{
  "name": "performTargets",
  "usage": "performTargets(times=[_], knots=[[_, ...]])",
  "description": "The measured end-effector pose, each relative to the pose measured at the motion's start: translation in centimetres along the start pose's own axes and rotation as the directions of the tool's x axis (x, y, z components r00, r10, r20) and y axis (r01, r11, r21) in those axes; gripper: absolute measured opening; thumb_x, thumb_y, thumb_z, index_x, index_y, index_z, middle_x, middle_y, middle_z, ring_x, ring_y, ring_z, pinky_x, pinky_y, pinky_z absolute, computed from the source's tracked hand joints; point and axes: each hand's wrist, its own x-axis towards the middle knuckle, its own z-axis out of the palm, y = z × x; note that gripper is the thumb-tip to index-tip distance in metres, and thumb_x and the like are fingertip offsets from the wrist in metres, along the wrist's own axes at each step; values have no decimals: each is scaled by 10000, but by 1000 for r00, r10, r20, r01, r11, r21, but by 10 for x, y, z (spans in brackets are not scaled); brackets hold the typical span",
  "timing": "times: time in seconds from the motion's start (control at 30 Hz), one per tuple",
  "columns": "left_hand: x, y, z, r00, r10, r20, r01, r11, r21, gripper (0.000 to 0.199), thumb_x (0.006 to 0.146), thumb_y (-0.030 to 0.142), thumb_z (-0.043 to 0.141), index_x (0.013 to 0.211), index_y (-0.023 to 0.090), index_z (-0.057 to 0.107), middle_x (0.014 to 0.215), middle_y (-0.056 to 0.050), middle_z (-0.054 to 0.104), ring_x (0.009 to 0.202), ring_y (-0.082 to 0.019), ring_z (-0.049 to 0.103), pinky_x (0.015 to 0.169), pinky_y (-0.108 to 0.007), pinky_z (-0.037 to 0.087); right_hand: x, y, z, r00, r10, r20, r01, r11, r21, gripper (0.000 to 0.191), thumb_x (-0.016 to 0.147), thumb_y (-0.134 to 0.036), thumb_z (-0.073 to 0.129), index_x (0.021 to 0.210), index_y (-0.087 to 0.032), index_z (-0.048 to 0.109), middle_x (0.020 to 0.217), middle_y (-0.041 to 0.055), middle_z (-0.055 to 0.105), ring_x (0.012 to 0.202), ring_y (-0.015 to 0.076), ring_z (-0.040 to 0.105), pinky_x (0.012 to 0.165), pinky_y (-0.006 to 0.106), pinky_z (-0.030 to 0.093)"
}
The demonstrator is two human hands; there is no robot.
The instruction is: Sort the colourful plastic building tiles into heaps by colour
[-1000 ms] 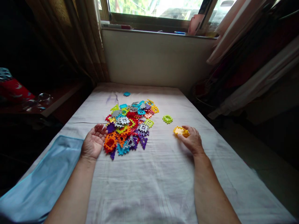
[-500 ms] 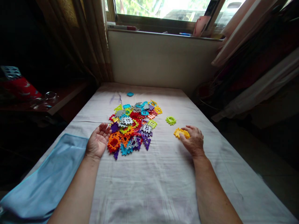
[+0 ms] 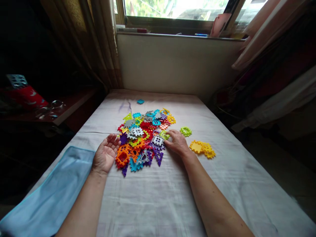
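Observation:
A heap of colourful toothed plastic building pieces (image 3: 145,126) lies on the pale cloth. My left hand (image 3: 107,153) rests palm up at the heap's left side, fingers loosely apart and nothing in it, close to orange and purple pieces. At the heap's right edge, my right hand (image 3: 178,142) has its curled fingers on a lime green square piece (image 3: 164,134); the thumb is near a light grey window piece (image 3: 158,141). Several yellow pieces (image 3: 197,147) lie together right of that hand. Beyond it sits a separate lime green piece (image 3: 185,131).
A single blue piece (image 3: 140,102) lies toward the far edge. Blue fabric (image 3: 61,181) covers the left front of the surface. Glasses (image 3: 53,107) and a red patterned item (image 3: 27,97) rest on a side table. A window sill (image 3: 172,34) runs behind.
My right hand has left the yellow pieces and moved left to the heap's edge. The yellow pieces stay behind on the cloth. My left hand keeps its place; the view has shifted slightly.

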Motion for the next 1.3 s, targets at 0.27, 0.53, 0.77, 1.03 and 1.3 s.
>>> performTargets(times=[0.27, 0.53, 0.77, 1.03, 1.3], knots=[[1, -1, 1, 1000, -12, -5, 12, 1000, 23, 175, 845, 219, 564, 940, 186, 707, 1041, -66, 744, 1034, -187, 684, 986, -371, 528, 16, 14, -2, 995, -1, -103, 8, 998, 66, 270, 823, -343, 645, 1057, -235, 725, 1189, 77, 696, 1126, 254, 579, 990, 392, 415], [1, -1, 3, 1000, -5, -28, 7, 998, 63, 161, 817, 241, 612, 940, 186, 701, 1053, -64, 737, 1032, -187, 679, 991, -360, 525, 20, 60, -10, 894, 310, -323, -339, 940, -36, 287, 831, -365, 610, 1048, -215, 724, 1185, 103, 666, 1086, 280, 524, 930, 413, 380], [-1, -1, 5, 999, 0, -42, 3, 998, 65, 170, 845, 238, 565, 926, 186, 705, 1024, -56, 739, 997, -179, 685, 959, -354, 541, 17, 59, -7, 904, 313, -290, -353, 931, -94, 281, 816, -326, 611, 1049, -222, 730, 1202, 107, 653, 1085, 279, 511, 915, 413, 372], [-2, 0, 6, 998, -25, -53, 26, 1000, 17, 204, 869, 208, 521, 933, 179, 713, 993, -51, 748, 953, -168, 698, 904, -322, 563, 18, 45, -16, 912, 329, -244, -360, 928, -92, 282, 827, -328, 615, 1054, -210, 735, 1281, 128, 620, 1164, 310, 496, 952, 455, 356], [-2, -1, 6, 999, -19, -43, 19, 1000, 6, 198, 860, 200, 534, 932, 174, 716, 1005, -54, 750, 975, -166, 696, 948, -321, 546, 14, -39, -6, 989, -87, -122, 102, 988, 115, 213, 900, -288, 569, 1031, -235, 729, 1178, 68, 698, 1135, 235, 556, 1003, 379, 371]])
